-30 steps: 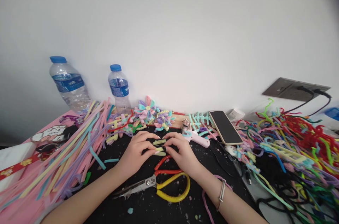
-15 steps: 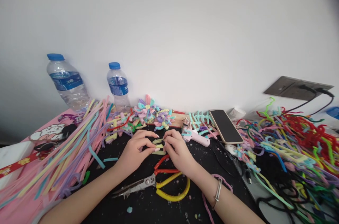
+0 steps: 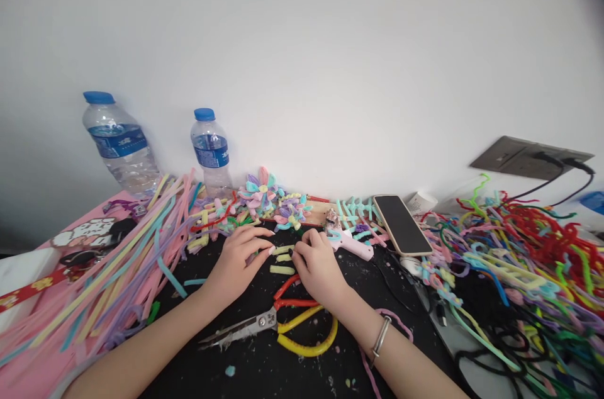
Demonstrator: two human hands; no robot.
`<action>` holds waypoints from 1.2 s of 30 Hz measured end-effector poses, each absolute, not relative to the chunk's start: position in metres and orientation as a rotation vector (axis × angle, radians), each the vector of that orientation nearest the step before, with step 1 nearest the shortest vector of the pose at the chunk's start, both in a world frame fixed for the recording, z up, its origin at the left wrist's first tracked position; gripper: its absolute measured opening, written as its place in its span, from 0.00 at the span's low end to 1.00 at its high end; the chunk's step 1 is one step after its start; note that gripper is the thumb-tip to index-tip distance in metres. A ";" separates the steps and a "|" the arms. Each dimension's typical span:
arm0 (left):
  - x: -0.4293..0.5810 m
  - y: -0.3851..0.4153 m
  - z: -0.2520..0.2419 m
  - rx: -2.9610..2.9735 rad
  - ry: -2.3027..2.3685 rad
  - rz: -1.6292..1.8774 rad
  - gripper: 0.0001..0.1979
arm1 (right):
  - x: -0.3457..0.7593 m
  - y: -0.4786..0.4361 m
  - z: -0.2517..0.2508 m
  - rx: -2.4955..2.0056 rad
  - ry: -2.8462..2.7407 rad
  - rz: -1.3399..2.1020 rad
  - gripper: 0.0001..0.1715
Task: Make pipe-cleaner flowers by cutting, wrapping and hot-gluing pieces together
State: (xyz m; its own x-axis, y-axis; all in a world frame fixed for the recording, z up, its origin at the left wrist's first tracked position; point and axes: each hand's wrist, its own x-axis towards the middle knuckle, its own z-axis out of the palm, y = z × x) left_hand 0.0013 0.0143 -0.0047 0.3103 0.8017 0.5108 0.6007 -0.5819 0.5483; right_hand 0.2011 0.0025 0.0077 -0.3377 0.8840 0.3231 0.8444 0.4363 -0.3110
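Observation:
Both my hands rest on a black table (image 3: pixel 264 367) near its middle. My left hand (image 3: pixel 238 260) has its fingers curled, and its tips touch a short pale yellow pipe-cleaner piece (image 3: pixel 283 250). My right hand (image 3: pixel 318 267) is closed in a pinch on the other end of that piece. Two more short yellow pieces (image 3: pixel 282 269) lie just below, between the hands. Scissors with red and yellow handles (image 3: pixel 283 323) lie in front of my wrists.
Two water bottles (image 3: pixel 117 147) stand at the wall. Long pastel pipe cleaners (image 3: pixel 117 267) fan out at left. Finished pipe-cleaner flowers (image 3: pixel 264 197), a pink glue gun (image 3: pixel 353 247), a phone (image 3: pixel 401 226) and a tangled pile of coloured pipe cleaners (image 3: pixel 519 254) fill the right.
Both hands have slid slightly away from me along the table. One yellow piece now lies free below them, and the view has shifted a little.

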 end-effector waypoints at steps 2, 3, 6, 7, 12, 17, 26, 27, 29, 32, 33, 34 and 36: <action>0.001 0.014 -0.005 2.352 1.271 1.114 0.08 | 0.200 0.004 0.007 -1.497 -2.295 0.088 0.12; 0.001 0.014 -0.005 2.361 1.270 1.107 0.08 | 0.200 0.004 0.006 -1.512 -2.312 0.073 0.11; 0.001 0.014 -0.006 2.375 1.265 1.095 0.08 | 0.199 0.005 0.006 -1.540 -2.339 0.015 0.09; 0.000 0.014 -0.006 2.378 1.261 1.094 0.08 | 0.199 0.005 0.006 -1.544 -2.340 -0.009 0.08; 0.000 0.013 -0.006 2.384 1.257 1.111 0.08 | 0.203 0.003 0.011 -1.504 -2.300 -0.055 0.09; -0.001 0.014 -0.005 2.372 1.293 1.116 0.08 | 0.212 0.004 0.016 -1.465 -2.215 0.059 0.08; -0.003 0.014 -0.011 2.500 1.241 1.009 0.10 | 0.215 0.005 0.009 -1.385 -2.290 0.170 0.06; -0.002 0.013 -0.012 2.508 1.245 0.986 0.10 | 0.215 0.006 0.008 -1.389 -2.304 0.167 0.06; -0.002 0.012 -0.012 2.517 1.247 0.961 0.10 | 0.215 0.006 0.007 -1.387 -2.317 0.166 0.07; -0.002 0.012 -0.011 2.509 1.238 0.991 0.10 | 0.216 0.007 0.006 -1.370 -2.310 0.171 0.08; -0.001 0.012 -0.011 2.496 1.236 1.010 0.09 | 0.216 0.007 0.006 -1.363 -2.305 0.168 0.09; -0.001 0.012 -0.010 2.477 1.235 1.027 0.08 | 0.216 0.006 0.007 -1.355 -2.300 0.163 0.08; -0.001 0.012 -0.007 2.431 1.239 1.053 0.07 | 0.215 0.005 0.010 -1.319 -2.294 0.148 0.08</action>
